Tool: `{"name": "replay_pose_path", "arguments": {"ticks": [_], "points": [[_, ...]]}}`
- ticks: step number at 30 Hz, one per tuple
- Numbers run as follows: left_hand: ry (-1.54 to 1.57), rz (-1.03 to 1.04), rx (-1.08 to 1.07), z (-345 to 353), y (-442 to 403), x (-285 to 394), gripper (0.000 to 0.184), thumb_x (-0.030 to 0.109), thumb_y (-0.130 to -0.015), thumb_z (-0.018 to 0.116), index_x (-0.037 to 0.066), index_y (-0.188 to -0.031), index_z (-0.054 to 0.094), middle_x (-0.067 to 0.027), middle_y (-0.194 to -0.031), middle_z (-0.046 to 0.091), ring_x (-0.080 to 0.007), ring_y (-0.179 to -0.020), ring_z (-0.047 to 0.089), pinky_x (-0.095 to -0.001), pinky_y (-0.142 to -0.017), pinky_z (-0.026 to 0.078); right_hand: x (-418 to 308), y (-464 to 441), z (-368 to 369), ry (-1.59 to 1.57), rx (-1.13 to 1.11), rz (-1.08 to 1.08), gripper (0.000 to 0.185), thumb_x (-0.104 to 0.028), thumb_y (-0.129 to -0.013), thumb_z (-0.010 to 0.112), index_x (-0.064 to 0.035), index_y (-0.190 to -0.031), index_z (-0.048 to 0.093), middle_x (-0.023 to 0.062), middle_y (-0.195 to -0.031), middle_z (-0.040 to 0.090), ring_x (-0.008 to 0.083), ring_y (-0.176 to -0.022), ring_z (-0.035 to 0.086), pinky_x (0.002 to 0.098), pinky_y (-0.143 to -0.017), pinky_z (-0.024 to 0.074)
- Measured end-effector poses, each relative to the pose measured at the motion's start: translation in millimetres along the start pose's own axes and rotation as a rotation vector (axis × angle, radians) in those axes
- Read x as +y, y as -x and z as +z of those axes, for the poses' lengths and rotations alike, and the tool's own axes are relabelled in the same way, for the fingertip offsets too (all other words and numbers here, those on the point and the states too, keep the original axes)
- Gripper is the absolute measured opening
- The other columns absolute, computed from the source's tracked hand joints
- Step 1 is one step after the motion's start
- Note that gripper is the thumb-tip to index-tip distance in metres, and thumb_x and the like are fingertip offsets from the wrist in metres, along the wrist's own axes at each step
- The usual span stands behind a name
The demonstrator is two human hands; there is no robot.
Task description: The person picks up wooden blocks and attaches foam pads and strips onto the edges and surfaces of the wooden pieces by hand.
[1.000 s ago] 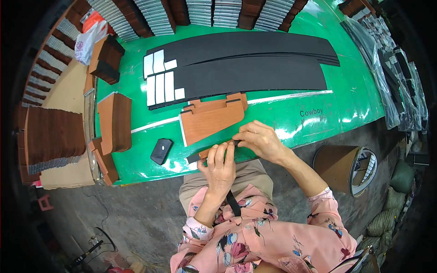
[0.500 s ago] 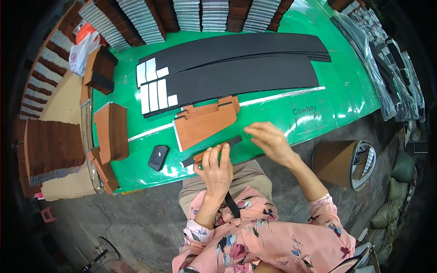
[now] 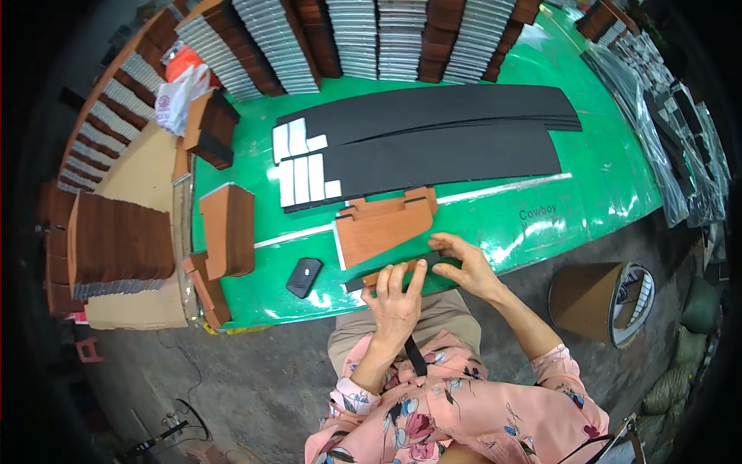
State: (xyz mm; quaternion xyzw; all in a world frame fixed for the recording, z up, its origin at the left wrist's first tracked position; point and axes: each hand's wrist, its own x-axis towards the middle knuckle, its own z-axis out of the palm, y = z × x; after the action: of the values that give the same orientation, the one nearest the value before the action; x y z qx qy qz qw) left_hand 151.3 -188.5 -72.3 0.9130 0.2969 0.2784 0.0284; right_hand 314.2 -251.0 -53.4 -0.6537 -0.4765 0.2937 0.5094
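Near the table's front edge, my left hand presses its fingers down on a narrow brown piece with a black strip along it. My right hand is at the strip's right end, thumb and fingers apart; whether it touches the strip is unclear. Just behind them lies a brown wood-grain panel with black edging in its notches. A black oblong object rests to the left of my left hand.
Large black sheets with white labels cover the middle of the green table. Brown panel stacks stand at the left, and more line the back. Plastic-wrapped parts lie at the right, above a round bin.
The right hand first let go of the strip and lifted away, then came back to its right end. The left hand has stayed on the piece. The camera view has shifted.
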Motion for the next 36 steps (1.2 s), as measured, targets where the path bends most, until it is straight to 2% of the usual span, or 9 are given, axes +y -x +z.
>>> {"name": "replay_pose_path", "arguments": {"ticks": [4,8,10,17,19,24,26,33,36], "points": [[0.436,0.040,0.090,-15.5,12.1,-24.1,0.051,0.001,-0.070,0.065,0.014,-0.118,0.057,-0.0112,-0.119,0.050,-0.0268,-0.108,0.050,-0.0411,-0.085,0.033,-5.7,-5.3,1.7,0.019,-0.096,0.182,0.024,-0.004,-0.083,0.064,-0.0015,-0.106,0.061,0.0083,-0.098,0.064,0.0158,-0.090,0.061,0.0277,-0.075,0.0495],[0.243,0.046,0.240,-55.3,27.3,-57.6,0.040,-0.001,-0.074,0.064,0.007,-0.113,0.057,-0.0127,-0.116,0.050,-0.0325,-0.109,0.048,-0.0457,-0.087,0.036,-12.4,-20.8,-2.0,-0.357,-0.055,0.264,0.024,-0.005,-0.087,0.059,0.0009,-0.110,0.057,0.0038,-0.094,0.064,0.0086,-0.081,0.058,0.0240,-0.072,0.0491],[0.187,-0.270,0.236,-65.9,27.9,-77.3,0.034,-0.002,-0.078,0.061,0.004,-0.110,0.056,-0.0135,-0.114,0.052,-0.0331,-0.105,0.051,-0.0433,-0.089,0.037,-16.3,-36.2,-7.1,-0.416,-0.036,0.264,0.025,-0.006,-0.088,0.059,0.0012,-0.112,0.056,0.0034,-0.094,0.064,0.0084,-0.081,0.058,0.0240,-0.073,0.0491],[0.242,-0.665,0.169,-70.7,12.9,-140.2,0.030,0.000,-0.082,0.057,0.000,-0.112,0.056,-0.0145,-0.108,0.057,-0.0289,-0.101,0.055,-0.0377,-0.089,0.041,-27.9,-76.5,-0.4,-0.123,0.058,0.266,0.023,-0.007,-0.087,0.061,0.0012,-0.108,0.059,0.0034,-0.091,0.062,0.0109,-0.079,0.057,0.0273,-0.071,0.0486],[0.203,-0.665,0.149,-72.9,14.0,-149.1,0.031,0.000,-0.082,0.057,0.001,-0.113,0.056,-0.0142,-0.108,0.057,-0.0294,-0.102,0.054,-0.0384,-0.089,0.040,-36.9,-79.4,-0.3,0.632,0.143,-0.213,0.025,-0.006,-0.082,0.064,-0.0003,-0.106,0.062,0.0080,-0.102,0.061,0.0188,-0.091,0.057,0.0315,-0.078,0.0476],[-0.063,-0.575,0.215,-86.3,3.3,-173.6,0.035,0.005,-0.081,0.061,0.004,-0.116,0.056,-0.0136,-0.110,0.056,-0.0296,-0.104,0.053,-0.0401,-0.089,0.039,-31.5,-80.7,0.4,0.506,0.257,-0.153,0.021,-0.001,-0.081,0.062,-0.0012,-0.102,0.063,0.0111,-0.108,0.060,0.0272,-0.100,0.055,0.0347,-0.083,0.0457],[-0.550,-0.498,0.276,-100.6,-16.1,-190.0,0.040,0.014,-0.078,0.066,0.006,-0.116,0.057,-0.0134,-0.111,0.056,-0.0287,-0.105,0.052,-0.0402,-0.088,0.037,-32.1,-81.6,-0.9,0.484,0.266,-0.163,0.020,0.000,-0.081,0.061,-0.0007,-0.101,0.063,0.0114,-0.107,0.060,0.0271,-0.099,0.056,0.0347,-0.083,0.0458],[-0.371,-0.441,0.075,-113.6,-41.5,-232.9,0.048,0.023,-0.071,0.075,0.007,-0.114,0.059,-0.0117,-0.107,0.059,-0.0274,-0.101,0.055,-0.0406,-0.087,0.038,-51.4,-73.4,8.5,0.459,0.278,-0.254,0.017,0.004,-0.081,0.058,-0.0003,-0.097,0.063,0.0115,-0.101,0.062,0.0276,-0.095,0.057,0.0352,-0.082,0.0465],[-0.301,-0.378,0.311,-110.7,-41.1,-222.5,0.048,0.016,-0.068,0.077,0.006,-0.112,0.059,-0.0108,-0.106,0.060,-0.0289,-0.100,0.055,-0.0420,-0.085,0.041,-61.1,-65.7,19.9,0.477,0.259,-0.353,0.021,0.007,-0.076,0.058,-0.0014,-0.094,0.063,0.0117,-0.099,0.062,0.0283,-0.094,0.058,0.0361,-0.081,0.0469]]}}
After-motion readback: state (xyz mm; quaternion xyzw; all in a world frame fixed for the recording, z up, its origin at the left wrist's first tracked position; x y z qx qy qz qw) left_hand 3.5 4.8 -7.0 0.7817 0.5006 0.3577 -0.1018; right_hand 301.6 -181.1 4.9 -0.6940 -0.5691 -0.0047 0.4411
